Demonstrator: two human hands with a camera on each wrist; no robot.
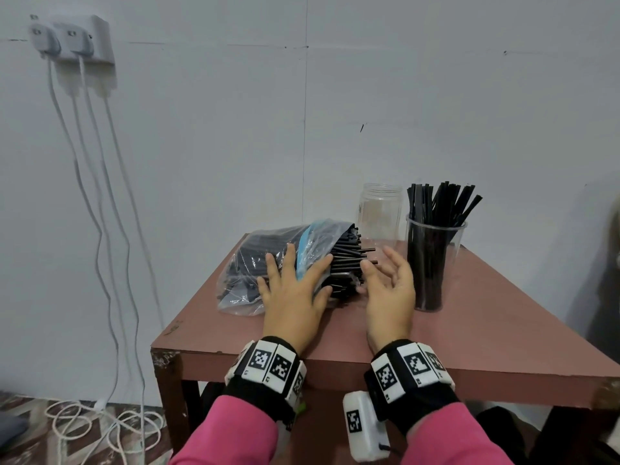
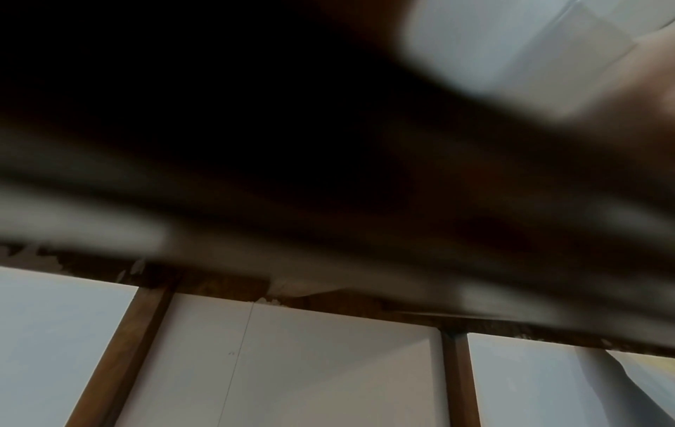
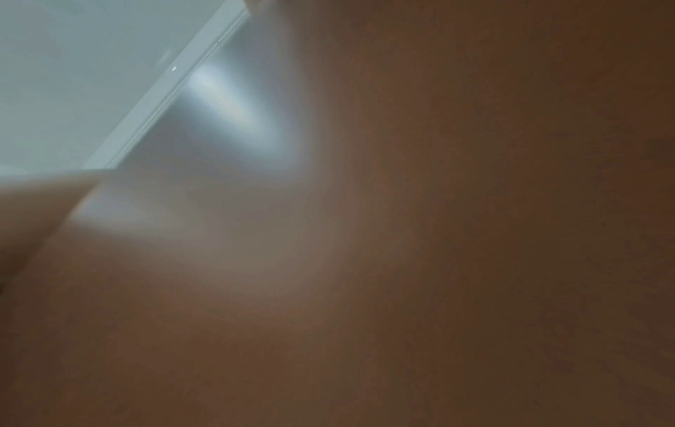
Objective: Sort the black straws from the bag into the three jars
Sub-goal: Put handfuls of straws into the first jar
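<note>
Black straws [image 1: 345, 263] sit packed in a clear plastic bag [image 1: 255, 263] lying on its side on the left-centre of the brown table [image 1: 503, 330], open mouth facing right, straw ends poking out, one or two sticking further than the rest. Judgement on handling: straws are light, thin, fairly stiff but crushable, smooth enough to slide out of a loose bundle; bag film is soft and slippery, so it needs pinning. Best grab point is the exposed ends at the mouth, pinch a small bunch, not the film. Left hand [image 1: 295, 297] lies flat on top of the bag, fingers spread, pressing it down. Right hand [image 1: 389, 290] is just beside the straw ends, fingers loosely open, palm toward the bundle, holding nothing that I can see. Right of it: clear jar [image 1: 432, 263] already stuffed with upright straws; behind, an empty jar [image 1: 380, 213]. Third jar not in view. Wrist views are blurred, no use. No brand or readable text; blue strip on the bag illegible, wrist bands carry only black-and-white square markers.
</note>
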